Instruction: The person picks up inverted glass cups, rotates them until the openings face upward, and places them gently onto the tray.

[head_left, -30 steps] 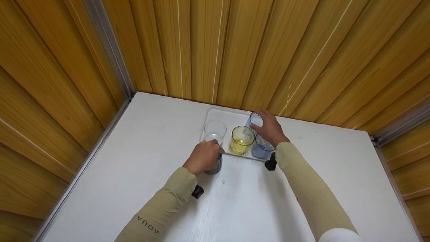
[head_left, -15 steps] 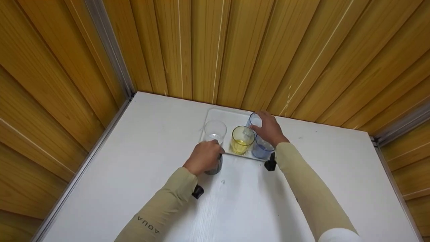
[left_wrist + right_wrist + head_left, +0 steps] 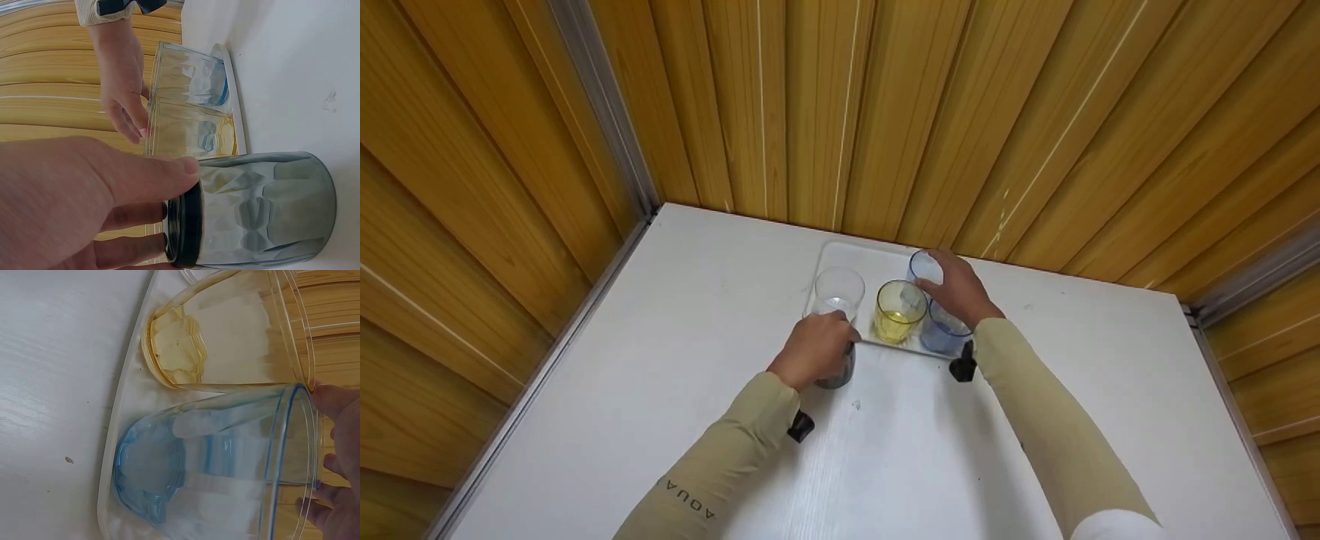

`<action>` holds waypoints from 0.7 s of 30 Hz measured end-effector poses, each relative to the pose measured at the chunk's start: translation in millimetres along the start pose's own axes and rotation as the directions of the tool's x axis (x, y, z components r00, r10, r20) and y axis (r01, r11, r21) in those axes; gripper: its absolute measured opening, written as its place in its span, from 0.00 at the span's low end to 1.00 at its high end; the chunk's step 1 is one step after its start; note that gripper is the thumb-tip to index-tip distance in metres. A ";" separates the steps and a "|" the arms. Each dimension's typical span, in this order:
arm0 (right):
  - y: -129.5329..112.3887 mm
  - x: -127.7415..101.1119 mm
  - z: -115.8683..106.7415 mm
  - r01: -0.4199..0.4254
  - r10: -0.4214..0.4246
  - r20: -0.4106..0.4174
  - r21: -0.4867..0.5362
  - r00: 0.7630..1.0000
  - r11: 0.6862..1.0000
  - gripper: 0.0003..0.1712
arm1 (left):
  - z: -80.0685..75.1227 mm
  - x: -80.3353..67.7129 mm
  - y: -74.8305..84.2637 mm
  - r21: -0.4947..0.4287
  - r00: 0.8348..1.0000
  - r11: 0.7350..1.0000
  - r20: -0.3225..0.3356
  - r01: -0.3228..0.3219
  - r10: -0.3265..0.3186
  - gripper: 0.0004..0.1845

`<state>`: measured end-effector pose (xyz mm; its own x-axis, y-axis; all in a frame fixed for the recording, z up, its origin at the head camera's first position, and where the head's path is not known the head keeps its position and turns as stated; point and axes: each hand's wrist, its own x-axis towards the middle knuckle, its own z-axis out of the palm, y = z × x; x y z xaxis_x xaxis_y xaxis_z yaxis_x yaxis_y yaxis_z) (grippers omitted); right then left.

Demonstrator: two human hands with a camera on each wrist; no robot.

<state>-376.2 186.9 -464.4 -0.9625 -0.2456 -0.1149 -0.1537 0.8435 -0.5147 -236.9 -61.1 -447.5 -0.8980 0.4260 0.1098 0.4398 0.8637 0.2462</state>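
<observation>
A smoky grey drinking glass (image 3: 270, 208) stands upright on the table, in front of the tray's near edge. My left hand (image 3: 814, 349) grips its dark rim from above, thumb on one side and fingers on the other. On the white tray (image 3: 847, 253), my right hand (image 3: 960, 289) holds the rear blue glass (image 3: 921, 268) by its rim. The front blue glass (image 3: 945, 334), beneath my right wrist, stands beside a yellow glass (image 3: 896, 322). A clear glass (image 3: 840, 289) occupies the tray's left side, its lower part partly hidden by my left hand.
The tray lies near the back edge of a white table (image 3: 720, 300). Close behind rises a wood-panelled wall (image 3: 825, 112), with another panelled wall (image 3: 472, 187) on the left. Small dark mounts (image 3: 801, 427) hang under both wrists.
Between the fingers of my right hand, the rear blue glass has shifted slightly left. My left hand and the grey glass look still.
</observation>
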 end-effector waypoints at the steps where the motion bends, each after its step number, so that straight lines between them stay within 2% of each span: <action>1: 0.6 -0.9 -0.6 -0.001 0.001 0.000 -0.004 1.000 1.000 0.41 | -0.1 -0.1 0.5 -0.003 1.000 1.000 -0.004 -0.003 0.003 0.12; 10: 2.8 -6.2 -4.5 0.003 -0.003 -0.021 0.005 1.000 1.000 0.37 | -0.7 0.6 2.6 -0.011 1.000 1.000 0.013 -0.007 0.008 0.13; 21: 0.4 -14.8 -10.7 -0.048 0.049 -0.020 0.020 0.999 0.999 0.39 | -0.7 -0.9 -2.1 -0.021 0.999 0.999 -0.004 -0.036 0.036 0.14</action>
<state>-364.4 196.0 -453.8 -0.9731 -0.1950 -0.1231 -0.1027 0.8445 -0.5257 -237.1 -63.5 -447.5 -0.8818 0.4554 0.1229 0.4714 0.8421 0.2621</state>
